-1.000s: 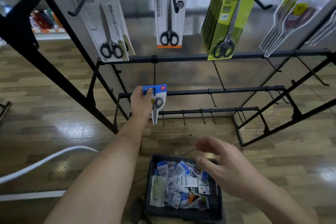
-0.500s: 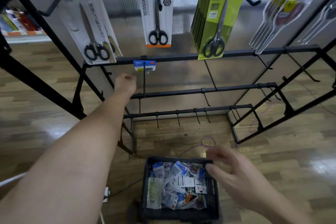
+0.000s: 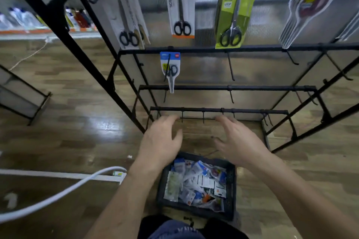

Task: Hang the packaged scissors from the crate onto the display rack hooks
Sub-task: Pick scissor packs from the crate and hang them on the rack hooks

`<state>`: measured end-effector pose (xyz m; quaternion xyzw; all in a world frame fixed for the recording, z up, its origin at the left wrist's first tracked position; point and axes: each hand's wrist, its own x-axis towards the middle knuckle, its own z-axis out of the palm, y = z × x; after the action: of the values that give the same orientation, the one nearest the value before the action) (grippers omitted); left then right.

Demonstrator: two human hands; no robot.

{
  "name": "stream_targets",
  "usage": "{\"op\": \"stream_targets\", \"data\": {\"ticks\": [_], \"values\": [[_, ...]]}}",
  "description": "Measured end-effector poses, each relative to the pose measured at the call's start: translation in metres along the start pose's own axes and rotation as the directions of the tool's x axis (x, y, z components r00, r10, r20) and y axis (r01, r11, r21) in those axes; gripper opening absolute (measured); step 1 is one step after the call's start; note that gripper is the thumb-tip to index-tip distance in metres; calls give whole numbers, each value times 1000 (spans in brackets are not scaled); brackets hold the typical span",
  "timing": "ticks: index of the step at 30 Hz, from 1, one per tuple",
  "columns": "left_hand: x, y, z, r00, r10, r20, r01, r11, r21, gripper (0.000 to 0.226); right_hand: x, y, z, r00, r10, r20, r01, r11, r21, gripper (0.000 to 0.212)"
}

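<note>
Both hands hover empty above the crate (image 3: 230,190), which sits on the wooden floor (image 3: 81,114) at the foot of the display rack (image 3: 272,88). The left hand (image 3: 161,139) has its fingers apart and loosely bent, palm down, gripping nothing. The right hand (image 3: 239,139) is the same, fingers spread and relaxed, with nothing in it. Their fingertips reach up in front of the rack's lowest bar, and the two hands are near each other but apart.

The crate is full of a jumble of packaged scissors (image 3: 196,182), lying below and between the wrists; neither hand touches them.

One small blue-topped pack of scissors (image 3: 170,68) hangs on a hook (image 3: 166,72) of the second rail from the top, blade pointing down, well above the left hand and clear of it. The other hooks along that rail and the lower bars are bare.

On the top row hang larger packs: a grey one (image 3: 124,11), a white one (image 3: 181,4), a green stack (image 3: 236,6) and a blue-and-white stack (image 3: 314,6). A white cable (image 3: 58,196) runs across the floor on the left.
</note>
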<state>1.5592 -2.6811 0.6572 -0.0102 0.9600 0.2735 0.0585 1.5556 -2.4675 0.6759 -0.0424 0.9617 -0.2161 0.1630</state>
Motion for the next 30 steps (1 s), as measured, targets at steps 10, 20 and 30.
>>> {"op": "stream_targets", "data": {"ticks": [10,20,30], "values": [[-13,-34,18,928,244,281,-294,943,153,60,-44,-11,60,963,269,-17,-267,962,56,68],[-22,-31,41,924,252,287,-311,933,179,61,-70,12,82,960,277,-34,-277,961,14,69],[-46,-76,161,909,33,416,-164,945,284,65,-54,105,170,915,299,270,-309,951,-7,78]]}}
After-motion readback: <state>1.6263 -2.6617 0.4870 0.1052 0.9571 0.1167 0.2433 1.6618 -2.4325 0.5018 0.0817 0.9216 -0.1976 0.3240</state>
